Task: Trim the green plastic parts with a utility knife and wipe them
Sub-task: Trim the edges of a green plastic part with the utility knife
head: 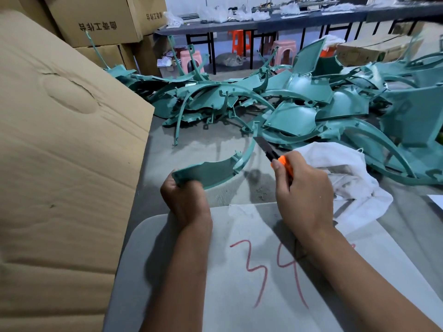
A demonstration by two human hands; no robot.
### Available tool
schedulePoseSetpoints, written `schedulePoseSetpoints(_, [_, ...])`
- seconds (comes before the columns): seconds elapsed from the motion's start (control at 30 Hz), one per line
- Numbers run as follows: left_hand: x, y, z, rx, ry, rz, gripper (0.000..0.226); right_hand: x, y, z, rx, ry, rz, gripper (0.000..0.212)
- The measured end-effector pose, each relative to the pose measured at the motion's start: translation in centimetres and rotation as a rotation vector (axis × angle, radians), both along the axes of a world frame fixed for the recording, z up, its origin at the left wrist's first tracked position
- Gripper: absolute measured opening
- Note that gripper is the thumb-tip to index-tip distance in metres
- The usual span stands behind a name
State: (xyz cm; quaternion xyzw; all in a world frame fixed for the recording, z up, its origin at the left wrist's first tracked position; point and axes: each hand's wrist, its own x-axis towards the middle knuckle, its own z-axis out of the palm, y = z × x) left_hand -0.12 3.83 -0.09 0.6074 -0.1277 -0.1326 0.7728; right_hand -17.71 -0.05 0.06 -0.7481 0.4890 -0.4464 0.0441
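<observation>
Grey worktable, big loose pile of green plastic parts at the back, too tangled to count. Left hand fist-grips one curved green plastic part by its near end, held just above the table. Right hand wraps one orange-handled utility knife, blade up against the part's thin arm, one crumpled white cloth just beside it.

Bright, even overhead light, soft shadows, wide-angle bending at slightly blurred edges.
</observation>
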Motion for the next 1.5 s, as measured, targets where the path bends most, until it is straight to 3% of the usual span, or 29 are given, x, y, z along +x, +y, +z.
schedulePoseSetpoints(0.07, [0.8, 0.2, -0.2, 0.037, -0.046, -0.104, 0.019, 0.2, 0.3, 0.2, -0.032, -0.088, 0.049, 0.023])
schedulePoseSetpoints(0.17, [2.3, 0.5, -1.0, 0.265, -0.236, -0.240, 0.033, 0.4, 0.6, 0.2, -0.037, -0.145, 0.100, 0.022])
schedulePoseSetpoints(0.27, [3.1, 0.9, -1.2, 0.432, -0.472, -0.226, 0.024, 0.3, 0.7, 0.3, -0.049, -0.197, 0.157, 0.019])
schedulePoseSetpoints(0.37, [2.3, 1.1, -0.4, 0.091, -0.296, -0.415, 0.016, 0.2, 0.9, 0.5, -0.038, -0.276, 0.207, 0.024])
schedulePoseSetpoints(0.53, [-0.2, 1.0, 0.8, -0.406, 0.127, -0.791, 0.040, 0.5, 0.9, 1.2, 0.187, -0.520, 0.379, 0.033])
schedulePoseSetpoints(0.6, [-1.7, 0.8, 0.4, -0.480, 0.194, -0.941, 0.042, 0.5, 0.8, 1.1, 0.276, -0.561, 0.484, 0.027])
schedulePoseSetpoints(0.7, [-3.1, 0.8, 0.3, -0.423, 0.217, -1.057, 0.041, 0.3, 0.3, 0.7, 0.307, -0.631, 0.480, 0.037])
schedulePoseSetpoints(0.87, [-0.9, 1.1, 1.0, -0.166, 0.276, -0.908, 0.049, -0.7, -0.9, 0.4, 0.440, -0.822, 0.480, 0.038])
schedulePoseSetpoints(0.93, [0.7, 1.5, 1.2, -0.155, 0.327, -0.887, 0.052, -1.2, -1.3, 0.3, 0.549, -0.788, 0.610, 0.045])
schedulePoseSetpoints(1.03, [2.2, 2.3, 1.3, -0.212, 0.340, -1.064, 0.047, -1.7, -1.5, 0.3, 0.636, -0.655, 0.700, 0.064])
schedulePoseSetpoints(1.1, [2.7, 2.4, 1.1, -0.228, 0.246, -1.120, 0.040, -1.7, -1.2, 0.5, 0.630, -0.641, 0.694, 0.059])
schedulePoseSetpoints(1.2, [2.6, 1.9, 0.9, -0.170, 0.081, -1.032, 0.039, -1.3, -0.9, 0.7, 0.562, -0.776, 0.573, 0.034])
schedulePoseSetpoints(1.37, [0.5, 1.0, 0.9, -0.250, 0.153, -0.800, 0.030, -0.9, -0.9, 1.1, 0.555, -0.929, 0.472, 0.030])
schedulePoseSetpoints(1.43, [0.1, 0.6, 1.0, -0.284, 0.200, -0.746, 0.027, -1.2, -1.1, 0.9, 0.376, -0.753, 0.395, 0.039])
schedulePoseSetpoints(1.5, [0.1, 0.4, 1.1, -0.325, 0.291, -0.720, 0.027, -1.5, -1.2, 0.4, 0.079, -0.340, 0.311, 0.042])
